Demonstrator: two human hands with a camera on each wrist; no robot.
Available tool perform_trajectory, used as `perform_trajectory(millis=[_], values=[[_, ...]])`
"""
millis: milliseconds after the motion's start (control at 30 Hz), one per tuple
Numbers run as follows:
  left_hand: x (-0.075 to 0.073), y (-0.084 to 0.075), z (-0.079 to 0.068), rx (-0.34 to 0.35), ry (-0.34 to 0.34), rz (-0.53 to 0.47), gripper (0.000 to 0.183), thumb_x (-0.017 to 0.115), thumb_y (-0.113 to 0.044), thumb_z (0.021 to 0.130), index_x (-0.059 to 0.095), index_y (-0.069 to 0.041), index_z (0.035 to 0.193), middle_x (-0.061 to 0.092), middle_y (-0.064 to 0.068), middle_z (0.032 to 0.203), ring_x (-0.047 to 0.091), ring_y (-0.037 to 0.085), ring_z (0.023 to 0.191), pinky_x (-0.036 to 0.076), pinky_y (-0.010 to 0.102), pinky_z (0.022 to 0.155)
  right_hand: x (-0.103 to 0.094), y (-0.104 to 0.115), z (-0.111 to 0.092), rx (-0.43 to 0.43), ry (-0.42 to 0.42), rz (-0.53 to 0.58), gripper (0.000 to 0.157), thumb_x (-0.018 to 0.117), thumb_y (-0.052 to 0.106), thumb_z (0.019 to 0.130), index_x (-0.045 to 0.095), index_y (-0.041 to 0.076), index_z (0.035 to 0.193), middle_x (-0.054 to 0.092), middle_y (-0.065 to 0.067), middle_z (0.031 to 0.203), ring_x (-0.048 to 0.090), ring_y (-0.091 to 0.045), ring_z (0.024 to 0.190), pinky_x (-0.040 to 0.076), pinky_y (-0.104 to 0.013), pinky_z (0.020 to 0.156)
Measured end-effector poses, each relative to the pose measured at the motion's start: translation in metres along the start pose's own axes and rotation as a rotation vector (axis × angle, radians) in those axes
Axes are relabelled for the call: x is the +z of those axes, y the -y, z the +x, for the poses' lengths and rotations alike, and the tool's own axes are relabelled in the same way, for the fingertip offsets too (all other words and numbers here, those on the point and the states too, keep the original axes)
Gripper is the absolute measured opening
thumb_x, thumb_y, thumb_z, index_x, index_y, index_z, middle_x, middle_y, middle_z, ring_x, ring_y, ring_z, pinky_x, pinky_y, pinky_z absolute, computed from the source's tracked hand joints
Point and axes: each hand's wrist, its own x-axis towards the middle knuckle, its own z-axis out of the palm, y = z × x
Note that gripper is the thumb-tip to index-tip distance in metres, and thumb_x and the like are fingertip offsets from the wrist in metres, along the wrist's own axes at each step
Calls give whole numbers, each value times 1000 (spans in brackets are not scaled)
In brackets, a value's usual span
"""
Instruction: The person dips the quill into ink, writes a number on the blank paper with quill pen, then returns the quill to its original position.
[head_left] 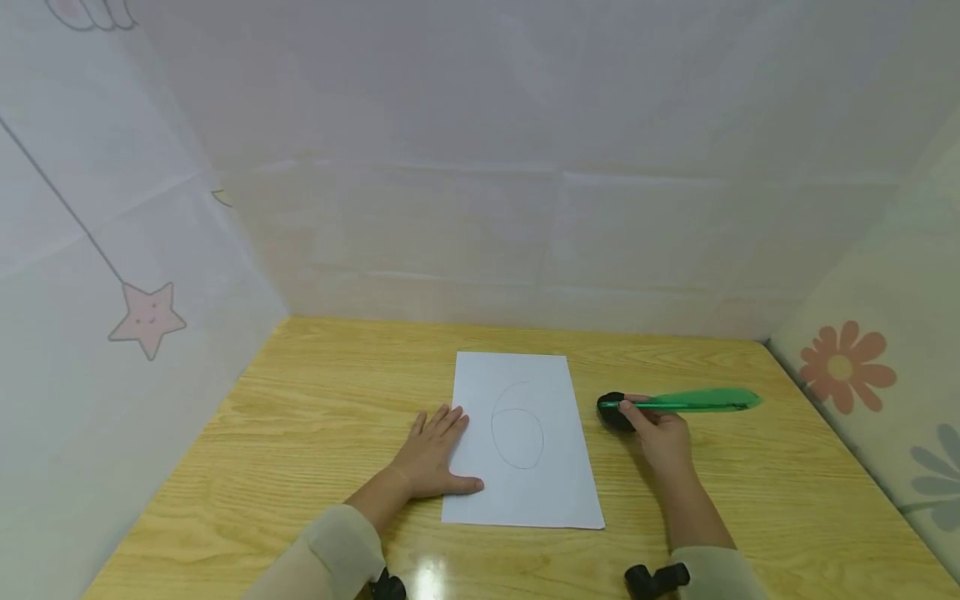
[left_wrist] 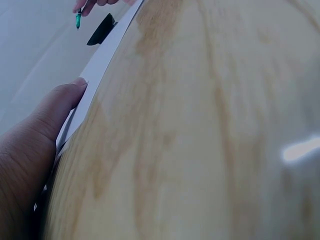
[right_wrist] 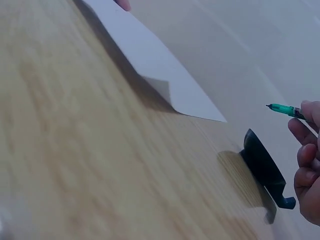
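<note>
A white sheet of paper (head_left: 525, 500) bears a thin drawn line shaped like a 6. My left hand (head_left: 433, 454) lies over the paper's left edge with its fingers spread; the left wrist view shows its thumb (left_wrist: 57, 105) at the edge. To the right of the paper, my right hand (head_left: 663, 437) pinches a green feather-shaped pen (head_left: 701, 401). The pen's dark tip points left in the head view, and in the right wrist view the pen (right_wrist: 282, 108) is above the table. A black stand-like piece (head_left: 613, 413) sits beneath the pen's tip end, partly hidden by it.
The wood-grained table (head_left: 337, 375) meets a pale cloth backdrop (head_left: 555, 208) at its far edge. More cloth hangs at both sides, printed with a pink star (head_left: 147, 319) and a flower (head_left: 847, 367). One paper edge curls up in the right wrist view.
</note>
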Motion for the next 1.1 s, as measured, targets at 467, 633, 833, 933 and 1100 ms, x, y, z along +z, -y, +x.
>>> perform_trajectory(millis=[467, 633, 833, 933, 1100], values=[[3, 3, 2, 2, -5, 12, 106, 61, -74, 77, 30, -8, 154, 24, 9, 163, 14, 30, 153, 7, 56, 123, -5, -3, 1, -40, 73, 108, 31, 58, 26, 99, 58, 1, 117, 68, 28, 76, 37, -1, 51, 35, -17, 48], [3, 2, 1, 5, -5, 12, 106, 61, -74, 77, 30, -8, 154, 24, 9, 163, 14, 30, 153, 8, 57, 122, -6, -2, -2, -100, 113, 112, 30, 56, 23, 101, 56, -1, 120, 68, 28, 85, 49, -1, 63, 39, -16, 52], [3, 3, 2, 3, -7, 5, 106, 62, -74, 77, 29, -9, 154, 24, 9, 163, 14, 30, 153, 7, 57, 123, -2, 10, -12, -218, 78, 229, 28, 57, 12, 99, 57, -11, 115, 70, 23, 91, 60, 4, 75, 36, -15, 50], [4, 3, 2, 3, -8, 7, 106, 61, -74, 77, 30, -9, 154, 24, 8, 163, 14, 29, 153, 7, 57, 123, -1, 14, -16, -275, 76, 251, 25, 56, 5, 98, 56, -14, 115, 70, 21, 94, 61, 5, 78, 37, -14, 51], [4, 3, 2, 5, -4, 9, 106, 61, -74, 77, 30, -9, 154, 24, 8, 163, 13, 29, 153, 7, 57, 122, -3, 14, -15, -229, 136, 217, 23, 57, 6, 98, 60, 5, 121, 66, 25, 105, 61, 9, 98, 49, -12, 65]])
